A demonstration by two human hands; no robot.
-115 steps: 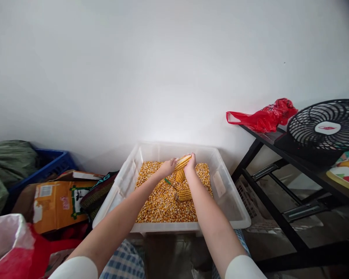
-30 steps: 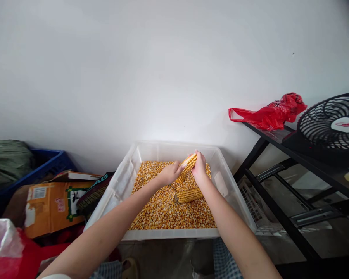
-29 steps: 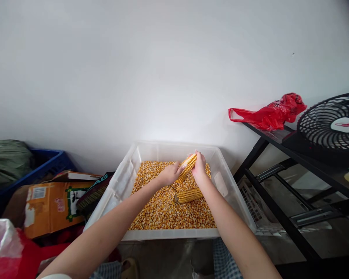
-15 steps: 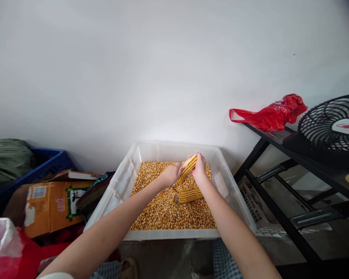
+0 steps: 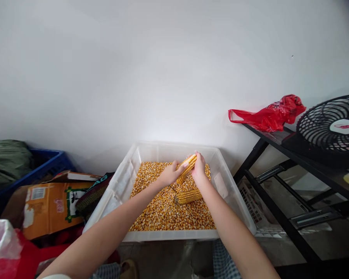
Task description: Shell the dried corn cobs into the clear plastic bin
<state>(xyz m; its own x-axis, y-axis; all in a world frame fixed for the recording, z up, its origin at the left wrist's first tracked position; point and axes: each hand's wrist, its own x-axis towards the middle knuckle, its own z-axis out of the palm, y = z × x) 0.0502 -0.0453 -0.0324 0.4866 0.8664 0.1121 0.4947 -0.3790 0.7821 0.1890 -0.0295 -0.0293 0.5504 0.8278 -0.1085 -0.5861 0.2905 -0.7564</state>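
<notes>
Both hands on 1 corn cob [image 5: 189,163] over tub of kernels

Head view (only one): cob is held up above the loose kernels [image 5: 163,209], tilted, upper end to the R. L hand [image 5: 169,173] sits at its lower L part; grip approx half closed on the cob, back of hand up, underside hidden, so can't tell exactly how the fingers wrap. R hand [image 5: 199,167] has its grip closed round the upper R end, w/ the tip showing btwn fingers. Both arms reach in over the near rim of the clear plastic tub [image 5: 189,235].

2nd cob [image 5: 189,197] lies on the kernels below the hands, R end partly behind the R forearm. More yellow cob shows just under the held one, partly hidden; can't tell its full shape. Thin dark stalk [image 5: 172,188] nr it.

R side: black bench [image 5: 279,135] w/ red plastic bag [image 5: 272,116] at its near corner & black fan [image 5: 334,122], cut off by frame edge. White basket [image 5: 251,203] beneath, on floor.

L side: blue crate [image 5: 52,164] w/ green cloth [image 5: 8,159], torn orange carton [image 5: 50,207], dark mesh bag [image 5: 94,195] btwn carton & tub. Red-white bag [image 5: 6,248] bottom L.

White wall [image 5: 174,69] behind tub.
</notes>
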